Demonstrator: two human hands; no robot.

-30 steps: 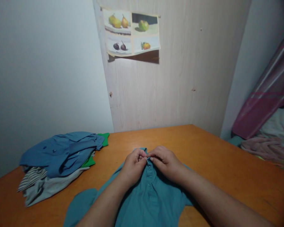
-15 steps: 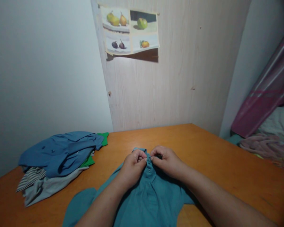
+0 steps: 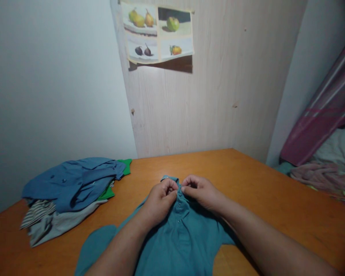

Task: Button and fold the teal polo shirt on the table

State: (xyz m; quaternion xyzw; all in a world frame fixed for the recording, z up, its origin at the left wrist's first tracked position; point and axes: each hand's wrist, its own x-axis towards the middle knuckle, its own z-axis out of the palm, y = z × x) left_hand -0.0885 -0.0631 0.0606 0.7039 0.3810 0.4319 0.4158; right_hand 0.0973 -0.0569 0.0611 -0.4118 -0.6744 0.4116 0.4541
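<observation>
A teal polo shirt [image 3: 178, 245] lies front up on the orange-brown table [image 3: 255, 184], its buttoned placket running down the middle. At the top of the placket, just below the collar [image 3: 167, 178], both hands pinch the fabric. My left hand [image 3: 161, 197] is closed on the shirt's left edge of the placket, thumb against fingers. Close beside it, my right hand [image 3: 199, 191] grips the other side with thumb and forefinger. Two small buttons show below the fingers; whatever lies right between the fingertips is hidden.
To the left is a heap of clothes, with a blue garment [image 3: 74, 180] over grey [image 3: 66, 224], striped [image 3: 38, 212] and green pieces. A fruit picture sheet [image 3: 158, 32] hangs on the wall. At the right are a pink curtain [image 3: 313, 126] and a crumpled mauve cloth [image 3: 319, 176].
The whole view has shifted slightly. My fingers have moved a little at the top of the placket, still pinching the shirt; the right fingertips have shifted slightly.
</observation>
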